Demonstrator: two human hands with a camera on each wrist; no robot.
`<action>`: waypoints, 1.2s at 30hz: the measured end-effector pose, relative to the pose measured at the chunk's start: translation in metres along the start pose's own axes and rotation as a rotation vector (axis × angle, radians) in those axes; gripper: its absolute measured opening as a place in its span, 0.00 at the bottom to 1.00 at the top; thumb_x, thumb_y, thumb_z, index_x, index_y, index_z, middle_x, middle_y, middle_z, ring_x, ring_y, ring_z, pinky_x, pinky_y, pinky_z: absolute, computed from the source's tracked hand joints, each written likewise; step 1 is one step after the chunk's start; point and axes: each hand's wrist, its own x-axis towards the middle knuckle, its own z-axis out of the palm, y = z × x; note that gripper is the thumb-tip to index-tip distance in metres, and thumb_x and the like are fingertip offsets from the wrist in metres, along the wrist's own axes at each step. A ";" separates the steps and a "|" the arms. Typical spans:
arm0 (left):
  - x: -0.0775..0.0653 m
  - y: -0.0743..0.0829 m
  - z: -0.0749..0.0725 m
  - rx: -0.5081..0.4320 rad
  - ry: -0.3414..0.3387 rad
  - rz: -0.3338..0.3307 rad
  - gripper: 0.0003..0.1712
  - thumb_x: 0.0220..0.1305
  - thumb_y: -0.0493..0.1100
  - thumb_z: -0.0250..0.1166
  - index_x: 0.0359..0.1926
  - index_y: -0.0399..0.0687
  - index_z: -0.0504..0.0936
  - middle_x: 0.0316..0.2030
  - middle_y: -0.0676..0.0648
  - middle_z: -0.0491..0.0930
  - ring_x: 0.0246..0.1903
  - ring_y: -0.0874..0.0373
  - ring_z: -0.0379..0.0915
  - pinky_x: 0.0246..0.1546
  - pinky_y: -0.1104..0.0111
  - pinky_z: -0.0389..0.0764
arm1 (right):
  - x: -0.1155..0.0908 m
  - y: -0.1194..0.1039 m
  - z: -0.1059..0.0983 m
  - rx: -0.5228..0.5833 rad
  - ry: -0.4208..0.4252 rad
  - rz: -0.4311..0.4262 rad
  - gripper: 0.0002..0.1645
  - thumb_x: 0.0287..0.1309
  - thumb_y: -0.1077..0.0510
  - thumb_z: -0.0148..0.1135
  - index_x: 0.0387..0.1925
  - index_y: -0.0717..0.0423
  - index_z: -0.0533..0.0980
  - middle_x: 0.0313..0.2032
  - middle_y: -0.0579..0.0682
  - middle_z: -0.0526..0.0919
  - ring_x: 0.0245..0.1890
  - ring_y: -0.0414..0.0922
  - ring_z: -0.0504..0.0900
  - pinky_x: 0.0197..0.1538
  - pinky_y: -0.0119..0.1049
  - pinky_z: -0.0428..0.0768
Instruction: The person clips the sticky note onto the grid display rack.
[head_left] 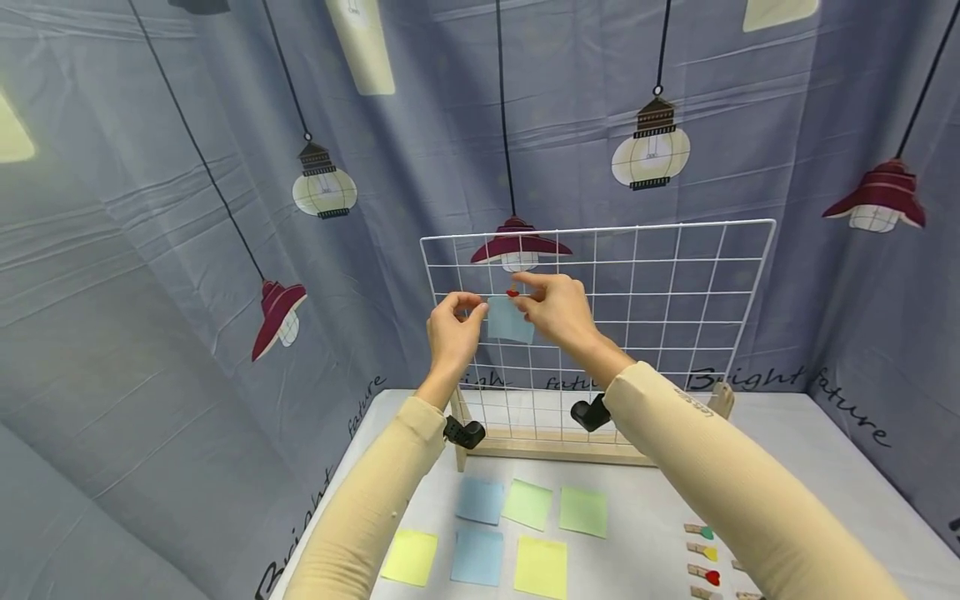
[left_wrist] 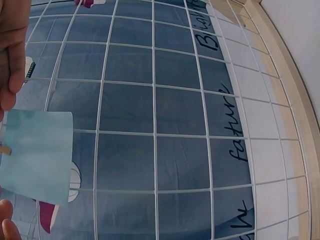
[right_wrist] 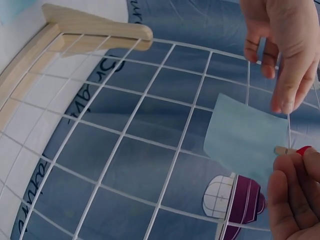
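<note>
A light blue sticky note point(head_left: 511, 320) hangs upright against the white wire grid point(head_left: 628, 322). At its upper left corner, my left hand point(head_left: 453, 337) brings thumb and index finger together on the paper's edge. My right hand point(head_left: 561, 310) pinches a small wooden clothespin with a red heart point(head_left: 513, 292) at the note's top edge. In the right wrist view the clothespin's wooden tip point(right_wrist: 283, 150) lies over the note's edge, and the fingers point(right_wrist: 290, 192) cover part of it. The left wrist view shows the same tip point(left_wrist: 5, 149) on the paper.
Blue, green and yellow sticky notes point(head_left: 542, 567) lie on the white table point(head_left: 420, 500) before the grid. Several heart clothespins point(head_left: 703, 575) lie at the right, partly hidden by my right sleeve. A wooden base point(head_left: 555, 447) carries the grid; a printed curtain point(head_left: 600, 100) hangs behind.
</note>
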 end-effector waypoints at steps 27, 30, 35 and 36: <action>-0.036 0.015 -0.023 0.033 -0.259 0.113 0.35 0.61 0.56 0.75 0.68 0.55 0.77 0.66 0.50 0.78 0.64 0.46 0.75 0.59 0.47 0.79 | -0.045 0.022 -0.018 -0.046 -0.202 -0.159 0.40 0.59 0.41 0.74 0.70 0.47 0.74 0.69 0.54 0.77 0.60 0.60 0.82 0.58 0.54 0.82; -0.040 0.014 -0.026 0.051 -0.269 0.116 0.37 0.60 0.57 0.75 0.68 0.56 0.76 0.66 0.50 0.78 0.65 0.47 0.74 0.58 0.49 0.80 | -0.050 0.029 -0.023 -0.058 -0.202 -0.163 0.41 0.59 0.41 0.74 0.71 0.48 0.73 0.70 0.53 0.76 0.62 0.61 0.81 0.60 0.55 0.81; -0.049 0.010 -0.028 0.059 -0.288 0.093 0.40 0.58 0.59 0.77 0.69 0.58 0.75 0.67 0.51 0.77 0.67 0.48 0.73 0.58 0.48 0.79 | -0.058 0.045 -0.031 -0.086 -0.202 -0.137 0.43 0.58 0.38 0.74 0.72 0.46 0.72 0.71 0.55 0.74 0.61 0.63 0.80 0.60 0.58 0.80; -0.051 0.009 -0.028 0.059 -0.295 0.088 0.40 0.58 0.59 0.77 0.70 0.58 0.75 0.68 0.51 0.77 0.67 0.48 0.73 0.59 0.47 0.79 | -0.060 0.049 -0.032 -0.089 -0.206 -0.130 0.44 0.58 0.37 0.73 0.72 0.45 0.71 0.72 0.55 0.74 0.61 0.64 0.80 0.60 0.58 0.80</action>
